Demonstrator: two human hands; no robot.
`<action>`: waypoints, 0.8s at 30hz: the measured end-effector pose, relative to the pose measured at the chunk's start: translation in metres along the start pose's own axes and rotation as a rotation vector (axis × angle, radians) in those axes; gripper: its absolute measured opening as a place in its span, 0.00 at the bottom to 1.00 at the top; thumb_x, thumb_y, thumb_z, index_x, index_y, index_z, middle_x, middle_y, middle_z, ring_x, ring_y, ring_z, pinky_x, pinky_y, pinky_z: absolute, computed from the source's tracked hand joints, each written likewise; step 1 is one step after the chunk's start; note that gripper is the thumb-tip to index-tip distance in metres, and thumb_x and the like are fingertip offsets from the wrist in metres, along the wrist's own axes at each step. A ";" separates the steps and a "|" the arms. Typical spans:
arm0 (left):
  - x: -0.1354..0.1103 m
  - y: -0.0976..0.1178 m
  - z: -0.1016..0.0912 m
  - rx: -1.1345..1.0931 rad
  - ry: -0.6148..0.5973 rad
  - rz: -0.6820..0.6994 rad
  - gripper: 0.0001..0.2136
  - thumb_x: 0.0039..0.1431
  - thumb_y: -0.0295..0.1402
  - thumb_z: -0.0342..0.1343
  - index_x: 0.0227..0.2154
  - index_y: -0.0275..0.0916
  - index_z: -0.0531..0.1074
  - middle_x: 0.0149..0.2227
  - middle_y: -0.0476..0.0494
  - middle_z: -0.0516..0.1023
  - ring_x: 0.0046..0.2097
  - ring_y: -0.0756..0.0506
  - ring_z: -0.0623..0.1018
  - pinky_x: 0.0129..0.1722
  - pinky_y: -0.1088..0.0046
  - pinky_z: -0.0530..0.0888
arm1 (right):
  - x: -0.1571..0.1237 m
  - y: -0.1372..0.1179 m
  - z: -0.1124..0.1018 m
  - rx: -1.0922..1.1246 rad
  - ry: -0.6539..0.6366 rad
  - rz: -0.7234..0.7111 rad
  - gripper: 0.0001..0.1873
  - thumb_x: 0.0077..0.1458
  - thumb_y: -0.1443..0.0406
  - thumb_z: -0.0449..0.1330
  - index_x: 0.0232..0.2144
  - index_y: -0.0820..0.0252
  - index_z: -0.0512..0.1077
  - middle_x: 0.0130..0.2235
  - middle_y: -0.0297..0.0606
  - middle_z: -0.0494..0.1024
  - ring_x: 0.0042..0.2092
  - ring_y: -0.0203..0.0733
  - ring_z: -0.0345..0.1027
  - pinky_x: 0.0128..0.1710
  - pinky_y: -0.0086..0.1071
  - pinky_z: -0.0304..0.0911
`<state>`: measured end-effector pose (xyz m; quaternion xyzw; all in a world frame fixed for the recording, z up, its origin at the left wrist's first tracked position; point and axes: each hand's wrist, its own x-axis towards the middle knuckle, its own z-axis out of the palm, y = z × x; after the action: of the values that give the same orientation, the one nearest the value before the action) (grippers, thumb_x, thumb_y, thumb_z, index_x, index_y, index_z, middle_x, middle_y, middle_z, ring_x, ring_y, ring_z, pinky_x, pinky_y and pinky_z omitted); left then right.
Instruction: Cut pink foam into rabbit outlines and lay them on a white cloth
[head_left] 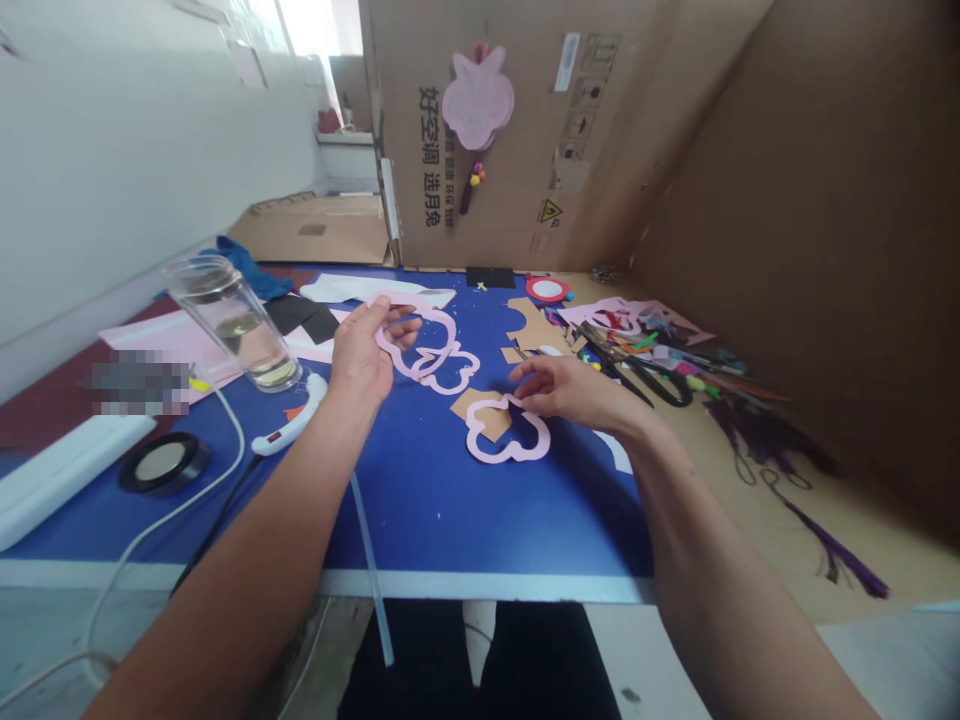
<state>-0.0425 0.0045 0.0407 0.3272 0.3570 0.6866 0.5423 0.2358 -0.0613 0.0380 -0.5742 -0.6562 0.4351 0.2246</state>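
My left hand [365, 350] pinches the edge of a pink paper cutout frame [451, 328] between thumb and fingers and holds it tilted above the blue table. A smaller pink flower-shaped outline [466, 381] shows just below that frame, overlapping its lower edge. My right hand [562, 388] is over the table with its fingers slightly bent and apart. Beneath its fingertips lies a pink scalloped paper outline [510, 455], whose upper edge meets the thumb; I see no grip on it. A brown cardboard piece [491, 418] lies partly under that outline.
At left stand a glass jar [244, 330], a white glue gun [292, 420], a tape roll [163, 464] and a white power strip [75, 470]. Black scissors [637, 365] and craft scraps lie at right. Cardboard walls [525, 200] rise behind; a pink ornament [478, 100] hangs there.
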 end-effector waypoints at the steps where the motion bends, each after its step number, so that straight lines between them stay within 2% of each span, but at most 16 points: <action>1: 0.001 0.000 -0.001 -0.001 0.000 0.002 0.11 0.61 0.39 0.69 0.39 0.40 0.75 0.35 0.42 0.85 0.32 0.46 0.85 0.30 0.74 0.78 | 0.000 0.001 -0.001 0.005 -0.003 -0.007 0.18 0.56 0.72 0.65 0.49 0.57 0.77 0.41 0.38 0.86 0.38 0.41 0.79 0.37 0.30 0.72; 6: 0.003 0.001 -0.003 -0.006 -0.005 0.009 0.13 0.62 0.41 0.69 0.41 0.41 0.75 0.36 0.42 0.85 0.33 0.45 0.85 0.29 0.74 0.78 | 0.004 0.008 -0.005 -0.063 0.028 -0.063 0.20 0.55 0.73 0.66 0.50 0.55 0.78 0.41 0.36 0.86 0.40 0.42 0.80 0.40 0.31 0.73; 15: 0.004 0.002 -0.002 -0.007 0.003 0.008 0.12 0.62 0.41 0.70 0.38 0.41 0.75 0.35 0.43 0.86 0.31 0.47 0.85 0.28 0.75 0.78 | 0.008 0.009 -0.002 -0.103 0.125 -0.101 0.22 0.55 0.77 0.63 0.51 0.56 0.80 0.42 0.37 0.86 0.42 0.42 0.80 0.41 0.30 0.73; 24: 0.003 0.005 -0.001 -0.014 0.012 -0.005 0.10 0.64 0.39 0.68 0.37 0.40 0.75 0.35 0.42 0.85 0.31 0.47 0.84 0.29 0.75 0.78 | 0.014 0.014 0.001 -0.147 0.208 -0.111 0.22 0.53 0.76 0.64 0.50 0.57 0.80 0.38 0.37 0.85 0.38 0.40 0.78 0.38 0.29 0.72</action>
<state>-0.0469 0.0063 0.0445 0.3184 0.3563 0.6897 0.5440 0.2399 -0.0486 0.0231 -0.5939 -0.6903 0.3107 0.2725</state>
